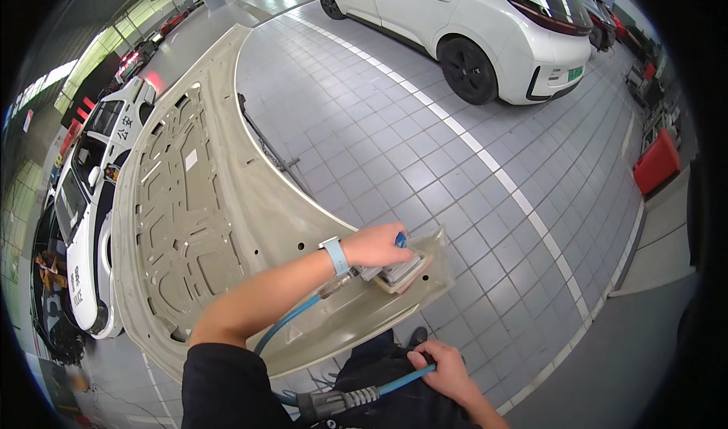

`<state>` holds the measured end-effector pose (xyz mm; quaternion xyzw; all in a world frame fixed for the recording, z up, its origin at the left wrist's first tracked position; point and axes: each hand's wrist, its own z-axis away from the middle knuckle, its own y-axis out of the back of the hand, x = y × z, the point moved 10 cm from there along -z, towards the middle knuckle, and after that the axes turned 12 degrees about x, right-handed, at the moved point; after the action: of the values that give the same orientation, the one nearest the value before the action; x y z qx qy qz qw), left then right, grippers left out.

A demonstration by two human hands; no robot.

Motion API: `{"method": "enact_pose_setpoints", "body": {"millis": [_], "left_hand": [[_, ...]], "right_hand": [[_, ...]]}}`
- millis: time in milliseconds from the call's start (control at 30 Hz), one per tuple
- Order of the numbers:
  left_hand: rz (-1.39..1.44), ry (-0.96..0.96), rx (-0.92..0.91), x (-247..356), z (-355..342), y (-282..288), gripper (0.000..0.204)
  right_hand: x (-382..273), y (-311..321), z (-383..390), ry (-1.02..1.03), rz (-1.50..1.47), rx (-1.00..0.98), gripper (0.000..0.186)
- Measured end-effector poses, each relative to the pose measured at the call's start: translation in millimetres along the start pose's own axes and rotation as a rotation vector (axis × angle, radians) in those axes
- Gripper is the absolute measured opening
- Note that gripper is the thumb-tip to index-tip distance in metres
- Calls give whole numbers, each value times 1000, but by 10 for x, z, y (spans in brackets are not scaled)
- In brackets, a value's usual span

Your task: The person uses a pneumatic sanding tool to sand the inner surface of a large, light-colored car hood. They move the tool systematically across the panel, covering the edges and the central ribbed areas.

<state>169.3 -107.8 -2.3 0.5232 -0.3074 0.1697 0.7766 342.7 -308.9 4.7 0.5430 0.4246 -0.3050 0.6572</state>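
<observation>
My left hand [375, 245], with a light-blue watch [334, 256] on the wrist, is closed over the top of an air sander [396, 273]. The sander's flat pad lies on the near right corner of a beige car hood [265, 209], whose ribbed inner side faces up. A blue air hose [292, 319] runs from the sander under my left forearm, down to a thick dark coupling [334, 403] in front of my body. My right hand [446, 368] is wrapped round the hose, low and to the right, apart from the hood.
A white car [455, 27] stands on the tiled floor beyond the hood. Close along the hood's left side is a white-and-black police car [95, 224]. A red container [657, 163] and other gear line the right edge. A dark stand part [265, 137] shows beneath the hood.
</observation>
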Motion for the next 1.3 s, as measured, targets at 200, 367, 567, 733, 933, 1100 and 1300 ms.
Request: {"method": "enact_pose_setpoints", "body": {"millis": [200, 367, 567, 733, 933, 1100, 1300], "left_hand": [[117, -178, 43, -22, 346, 28, 44], [197, -30, -107, -405, 670, -36, 42], [93, -170, 90, 155, 224, 11, 43], [43, -215, 102, 373, 5, 65, 45], [154, -292, 32, 48, 717, 75, 44], [131, -67, -5, -659, 1549, 134, 42], [99, 25, 43, -776, 1546, 117, 50]], "right_hand": [[37, -185, -134, -94, -26, 29, 40], [71, -388, -277, -144, -34, -20, 41], [88, -455, -372, -187, -5, 24, 34], [94, -467, -365, -225, 25, 80, 34], [100, -538, -324, -228, 77, -10, 37], [84, -666, -291, -161, -54, -129, 57], [120, -887, -184, -108, -160, -215, 59]]}}
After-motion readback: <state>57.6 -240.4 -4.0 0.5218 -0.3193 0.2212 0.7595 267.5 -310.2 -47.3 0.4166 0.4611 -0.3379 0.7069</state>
